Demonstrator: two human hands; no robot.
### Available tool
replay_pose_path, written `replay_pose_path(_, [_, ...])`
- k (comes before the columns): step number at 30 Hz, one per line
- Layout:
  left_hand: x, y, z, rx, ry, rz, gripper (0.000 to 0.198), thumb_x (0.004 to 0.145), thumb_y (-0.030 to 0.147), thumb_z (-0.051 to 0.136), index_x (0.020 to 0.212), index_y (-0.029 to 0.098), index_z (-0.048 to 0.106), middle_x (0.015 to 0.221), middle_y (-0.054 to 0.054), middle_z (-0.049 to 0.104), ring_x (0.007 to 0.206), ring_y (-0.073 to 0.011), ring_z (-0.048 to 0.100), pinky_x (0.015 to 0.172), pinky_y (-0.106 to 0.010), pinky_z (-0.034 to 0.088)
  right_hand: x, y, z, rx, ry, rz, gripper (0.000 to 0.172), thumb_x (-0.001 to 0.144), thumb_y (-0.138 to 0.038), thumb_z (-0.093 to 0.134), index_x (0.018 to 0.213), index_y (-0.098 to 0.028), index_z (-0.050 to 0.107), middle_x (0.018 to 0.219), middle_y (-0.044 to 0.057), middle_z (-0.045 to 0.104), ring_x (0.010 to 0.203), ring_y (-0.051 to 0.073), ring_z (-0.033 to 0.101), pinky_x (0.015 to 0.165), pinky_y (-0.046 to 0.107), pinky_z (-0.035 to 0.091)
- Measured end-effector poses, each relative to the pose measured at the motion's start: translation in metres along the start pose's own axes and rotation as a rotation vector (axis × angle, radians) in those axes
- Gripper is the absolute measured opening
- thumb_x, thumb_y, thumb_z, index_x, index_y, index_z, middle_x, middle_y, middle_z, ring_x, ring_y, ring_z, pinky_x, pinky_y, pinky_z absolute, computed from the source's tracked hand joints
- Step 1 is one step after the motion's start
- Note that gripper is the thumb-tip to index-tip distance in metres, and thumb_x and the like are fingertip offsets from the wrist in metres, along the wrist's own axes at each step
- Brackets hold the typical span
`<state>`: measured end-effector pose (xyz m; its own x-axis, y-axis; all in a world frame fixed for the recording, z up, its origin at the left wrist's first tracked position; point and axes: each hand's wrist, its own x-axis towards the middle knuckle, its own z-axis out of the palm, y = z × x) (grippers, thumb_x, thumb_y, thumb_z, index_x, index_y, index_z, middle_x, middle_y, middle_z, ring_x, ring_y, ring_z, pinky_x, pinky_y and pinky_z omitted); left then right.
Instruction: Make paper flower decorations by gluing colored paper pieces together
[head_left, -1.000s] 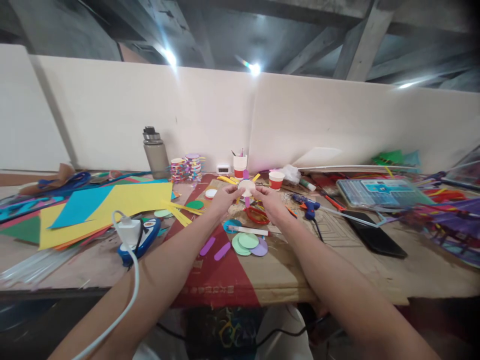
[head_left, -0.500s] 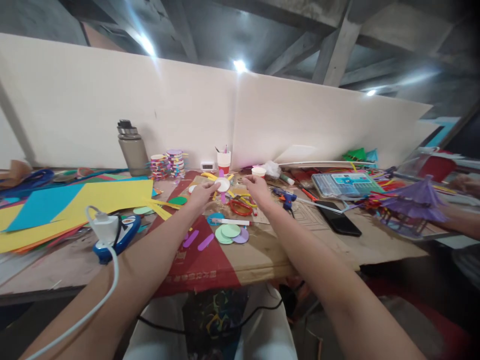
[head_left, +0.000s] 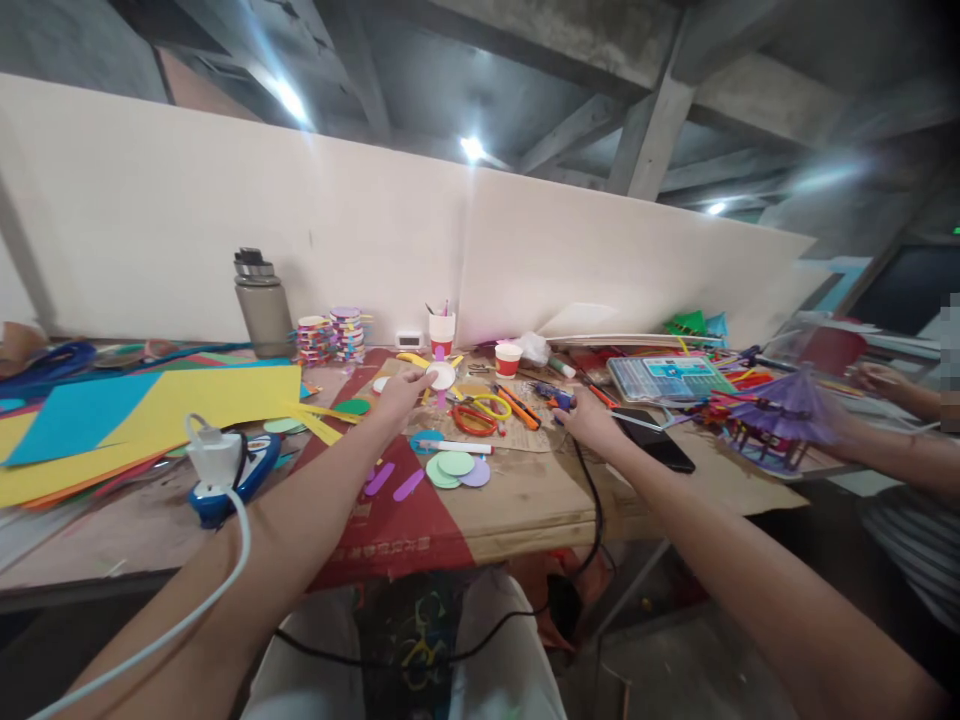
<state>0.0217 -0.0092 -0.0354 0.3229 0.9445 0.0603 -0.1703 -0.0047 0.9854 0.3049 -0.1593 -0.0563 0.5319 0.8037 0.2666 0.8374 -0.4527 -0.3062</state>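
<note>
My left hand (head_left: pixel 406 393) pinches the edge of a white paper disc (head_left: pixel 443 376) with yellow and purple strips sticking out from it. To the right, my right hand (head_left: pixel 590 418) is closed round the grip of a blue glue gun (head_left: pixel 553 395), whose black cable hangs over the table edge. Between the hands lie red-and-yellow scissors (head_left: pixel 474 420) and an orange cutter (head_left: pixel 519 406). A white marker (head_left: pixel 456 447) lies nearer me, just above light green paper discs (head_left: pixel 456 463) and loose purple strips (head_left: pixel 409 486).
Yellow and blue paper sheets (head_left: pixel 225 390), a bottle (head_left: pixel 262 310) and a white plug on a blue holder (head_left: pixel 225 460) are at left. Paper cups (head_left: pixel 508 360) stand behind. At right are a phone (head_left: pixel 660 440), a plastic case (head_left: pixel 667 378), a purple pavilion model (head_left: pixel 780 415) and another person's arms.
My right hand has moved right, from beside the paper disc to the glue gun, and closed on it. My left hand still holds the disc. The view has turned slightly right.
</note>
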Motion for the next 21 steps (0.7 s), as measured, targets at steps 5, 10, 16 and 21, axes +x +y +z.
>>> replay_pose_path(5, [-0.001,0.005,0.001,0.0,0.024,-0.006,0.037,0.051,0.039,0.083,0.07,0.013,0.064,0.056,0.003,0.055,0.047,-0.0053,0.043,0.045,-0.018,0.03,0.001,-0.018,0.006,-0.036,-0.108,-0.09,0.038,0.082,-0.028,0.056,0.117,-0.013,0.058,0.105,0.015,0.069,0.093,0.023,0.064,0.073,0.026,0.041])
replay_pose_path(10, [0.003,0.003,0.0,0.008,0.013,0.001,0.037,0.051,0.039,0.083,0.07,0.014,0.064,0.057,0.003,0.056,0.048,-0.0054,0.043,0.047,-0.019,0.03,0.001,-0.021,0.001,-0.037,-0.122,-0.134,0.02,0.08,-0.022,0.056,0.095,-0.014,0.067,0.097,0.013,0.07,0.091,0.021,0.063,0.072,0.026,0.04])
replay_pose_path(16, [0.005,0.0,0.0,0.007,-0.033,0.025,0.041,0.046,0.042,0.084,0.069,0.014,0.065,0.057,0.003,0.056,0.05,-0.0057,0.044,0.048,-0.019,0.03,-0.002,-0.032,0.008,-0.011,-0.093,-0.113,0.019,0.081,-0.022,0.057,0.094,-0.014,0.069,0.095,0.011,0.071,0.09,0.02,0.064,0.073,0.025,0.041])
replay_pose_path(21, [0.007,-0.002,0.0,0.007,-0.028,0.042,0.043,0.044,0.043,0.085,0.068,0.014,0.065,0.059,0.002,0.057,0.049,-0.0057,0.043,0.047,-0.02,0.03,-0.007,-0.041,0.011,0.027,-0.021,-0.066,0.033,0.089,-0.034,0.05,0.108,-0.012,0.065,0.102,0.014,0.07,0.095,0.021,0.064,0.077,0.027,0.043])
